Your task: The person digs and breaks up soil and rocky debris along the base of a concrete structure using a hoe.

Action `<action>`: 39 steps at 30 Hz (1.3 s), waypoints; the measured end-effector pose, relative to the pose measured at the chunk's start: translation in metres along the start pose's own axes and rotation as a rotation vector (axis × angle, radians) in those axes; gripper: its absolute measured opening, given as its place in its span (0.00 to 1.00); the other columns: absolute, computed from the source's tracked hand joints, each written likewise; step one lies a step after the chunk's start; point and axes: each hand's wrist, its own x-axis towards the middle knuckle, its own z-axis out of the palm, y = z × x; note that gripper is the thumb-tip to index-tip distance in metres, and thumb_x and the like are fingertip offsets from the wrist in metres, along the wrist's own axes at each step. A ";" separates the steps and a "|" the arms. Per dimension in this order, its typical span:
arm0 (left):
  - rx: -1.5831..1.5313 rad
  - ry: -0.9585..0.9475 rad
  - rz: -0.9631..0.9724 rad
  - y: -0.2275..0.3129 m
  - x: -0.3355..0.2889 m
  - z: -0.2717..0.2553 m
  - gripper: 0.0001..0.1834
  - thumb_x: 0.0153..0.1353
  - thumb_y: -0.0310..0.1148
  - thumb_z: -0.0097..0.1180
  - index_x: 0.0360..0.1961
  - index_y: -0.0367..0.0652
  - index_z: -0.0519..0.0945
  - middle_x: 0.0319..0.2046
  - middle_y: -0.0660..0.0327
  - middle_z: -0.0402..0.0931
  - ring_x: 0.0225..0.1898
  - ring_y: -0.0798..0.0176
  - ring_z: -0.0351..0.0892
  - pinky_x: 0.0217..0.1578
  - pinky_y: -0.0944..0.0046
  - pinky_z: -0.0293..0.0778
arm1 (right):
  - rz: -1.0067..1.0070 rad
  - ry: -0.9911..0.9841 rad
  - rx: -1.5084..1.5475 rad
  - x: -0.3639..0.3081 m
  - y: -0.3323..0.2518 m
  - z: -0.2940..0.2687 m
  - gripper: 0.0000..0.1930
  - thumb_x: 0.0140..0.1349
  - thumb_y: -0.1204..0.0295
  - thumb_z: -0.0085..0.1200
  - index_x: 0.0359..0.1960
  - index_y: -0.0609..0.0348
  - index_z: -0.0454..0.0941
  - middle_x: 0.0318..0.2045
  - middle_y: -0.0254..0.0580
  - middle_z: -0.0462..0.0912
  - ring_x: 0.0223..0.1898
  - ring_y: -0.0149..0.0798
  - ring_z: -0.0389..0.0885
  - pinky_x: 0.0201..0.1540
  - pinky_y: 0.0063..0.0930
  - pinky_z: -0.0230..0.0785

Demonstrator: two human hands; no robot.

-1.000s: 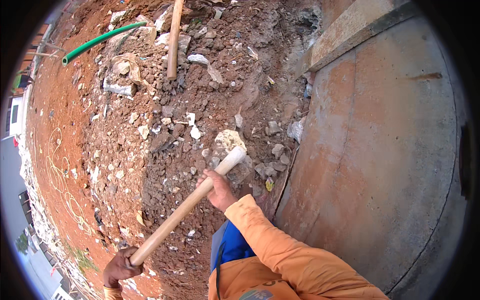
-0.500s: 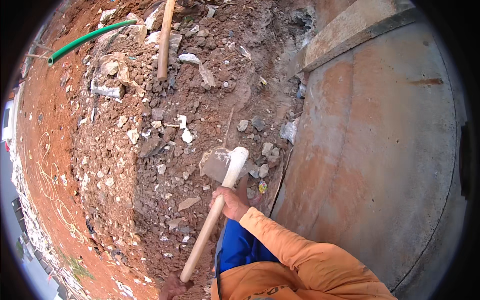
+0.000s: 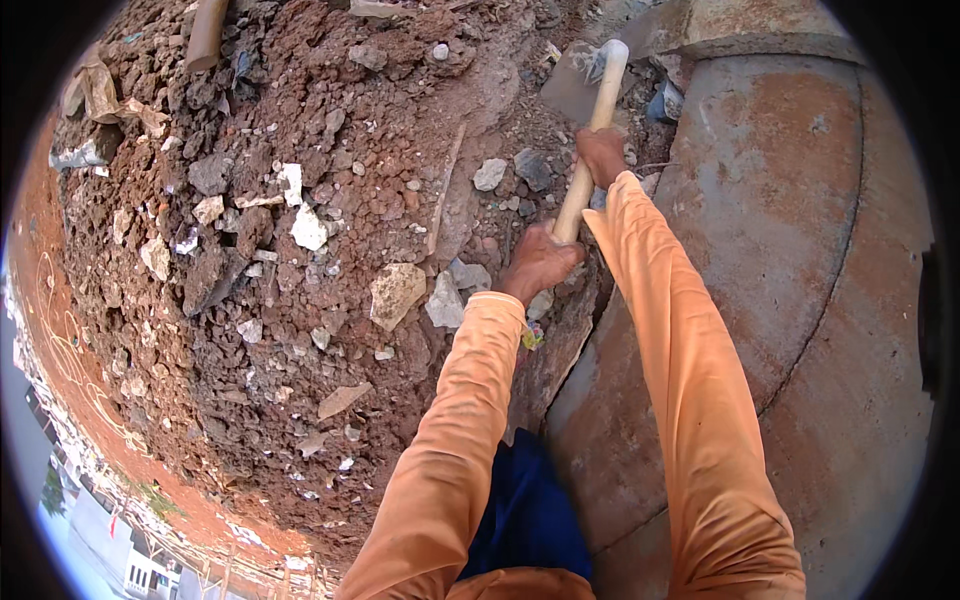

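A hoe (image 3: pixel 574 204) with a pale wooden handle stretches out ahead of me toward the far right. Its broad grey blade (image 3: pixel 572 88) is down at the soil, close to the concrete edge; how deep it sits is unclear. My right hand (image 3: pixel 602 156) wraps the handle not far from the head. Lower down, at the near end, my left hand (image 3: pixel 540 262) is closed round the same handle. Grey stones (image 3: pixel 489 174) and loose rubble lie just left of the handle.
On the right runs a concrete slab (image 3: pixel 770 200) with a raised concrete beam (image 3: pixel 765 28) across its far end. Broken soil with a tan rock (image 3: pixel 397 295) and white chunks (image 3: pixel 310 229) covers the left. A wooden pole (image 3: pixel 206 35) lies at the far left.
The hoe has swung from beside my body out to the far right, its blade now at the soil. Both arms now reach forward. The view has shifted, and the green pipe is out of sight.
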 end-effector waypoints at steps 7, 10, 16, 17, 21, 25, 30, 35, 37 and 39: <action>-0.167 0.172 -0.230 -0.054 -0.113 -0.002 0.21 0.44 0.32 0.60 0.42 0.33 0.77 0.25 0.58 0.78 0.26 0.63 0.76 0.29 0.61 0.72 | 0.024 -0.115 -0.180 -0.118 0.024 0.075 0.12 0.51 0.73 0.55 0.21 0.75 0.74 0.16 0.49 0.79 0.18 0.46 0.82 0.22 0.35 0.76; 0.038 0.121 -0.245 -0.016 -0.142 0.034 0.18 0.45 0.29 0.59 0.39 0.34 0.75 0.23 0.60 0.76 0.23 0.65 0.74 0.27 0.61 0.72 | -0.098 -0.251 -0.388 -0.100 0.087 0.025 0.10 0.51 0.76 0.50 0.30 0.74 0.75 0.17 0.51 0.80 0.20 0.46 0.82 0.25 0.36 0.76; -0.285 0.218 -0.373 -0.054 -0.243 0.052 0.13 0.46 0.28 0.58 0.35 0.37 0.73 0.19 0.63 0.72 0.16 0.69 0.68 0.17 0.67 0.65 | 0.131 -0.377 -0.238 -0.234 0.058 0.041 0.12 0.51 0.71 0.51 0.18 0.70 0.77 0.15 0.53 0.79 0.19 0.46 0.83 0.26 0.34 0.77; -0.327 0.182 -0.354 -0.052 -0.243 0.064 0.14 0.46 0.27 0.58 0.35 0.37 0.73 0.19 0.64 0.71 0.15 0.71 0.67 0.16 0.69 0.63 | 0.037 -0.263 -0.285 -0.220 0.083 0.033 0.13 0.50 0.71 0.51 0.19 0.72 0.77 0.16 0.53 0.80 0.20 0.47 0.83 0.26 0.34 0.77; -0.219 0.158 -0.370 -0.027 -0.263 0.066 0.14 0.45 0.27 0.57 0.36 0.37 0.73 0.19 0.67 0.69 0.15 0.73 0.65 0.15 0.69 0.62 | 0.134 -0.305 -0.223 -0.232 0.069 0.009 0.13 0.48 0.70 0.52 0.19 0.73 0.78 0.18 0.53 0.82 0.22 0.46 0.84 0.26 0.34 0.76; -0.028 0.157 -0.219 -0.002 -0.313 0.033 0.18 0.44 0.29 0.58 0.37 0.33 0.74 0.23 0.61 0.74 0.23 0.65 0.73 0.22 0.63 0.68 | 0.426 -0.474 0.125 -0.294 0.014 0.002 0.08 0.54 0.71 0.53 0.26 0.65 0.77 0.19 0.45 0.78 0.17 0.43 0.77 0.22 0.36 0.74; 0.161 0.132 -0.181 0.106 -0.358 -0.038 0.20 0.43 0.35 0.59 0.38 0.33 0.77 0.26 0.56 0.79 0.26 0.63 0.77 0.24 0.61 0.70 | 0.567 -0.673 0.781 -0.320 -0.002 -0.059 0.10 0.57 0.67 0.58 0.34 0.59 0.73 0.28 0.46 0.78 0.27 0.45 0.78 0.35 0.42 0.76; 0.315 -0.156 -0.107 0.126 -0.547 -0.232 0.16 0.50 0.31 0.56 0.40 0.35 0.77 0.20 0.64 0.73 0.20 0.70 0.71 0.18 0.64 0.67 | 0.611 -0.665 1.158 -0.414 -0.056 0.001 0.17 0.59 0.63 0.58 0.44 0.58 0.70 0.41 0.53 0.78 0.46 0.50 0.78 0.50 0.49 0.72; 0.323 -0.254 -0.043 0.120 -0.647 -0.297 0.17 0.48 0.24 0.53 0.43 0.36 0.74 0.22 0.66 0.70 0.21 0.67 0.71 0.21 0.61 0.69 | 0.638 -0.748 1.404 -0.435 -0.047 0.031 0.15 0.60 0.65 0.58 0.44 0.57 0.71 0.40 0.49 0.78 0.44 0.49 0.78 0.52 0.48 0.71; 0.786 0.100 -0.188 0.133 -0.753 -0.328 0.17 0.44 0.23 0.54 0.40 0.42 0.75 0.24 0.60 0.73 0.27 0.58 0.75 0.29 0.55 0.70 | 0.684 -0.801 1.447 -0.506 -0.064 0.084 0.13 0.62 0.68 0.56 0.46 0.56 0.71 0.41 0.44 0.77 0.46 0.48 0.77 0.53 0.50 0.69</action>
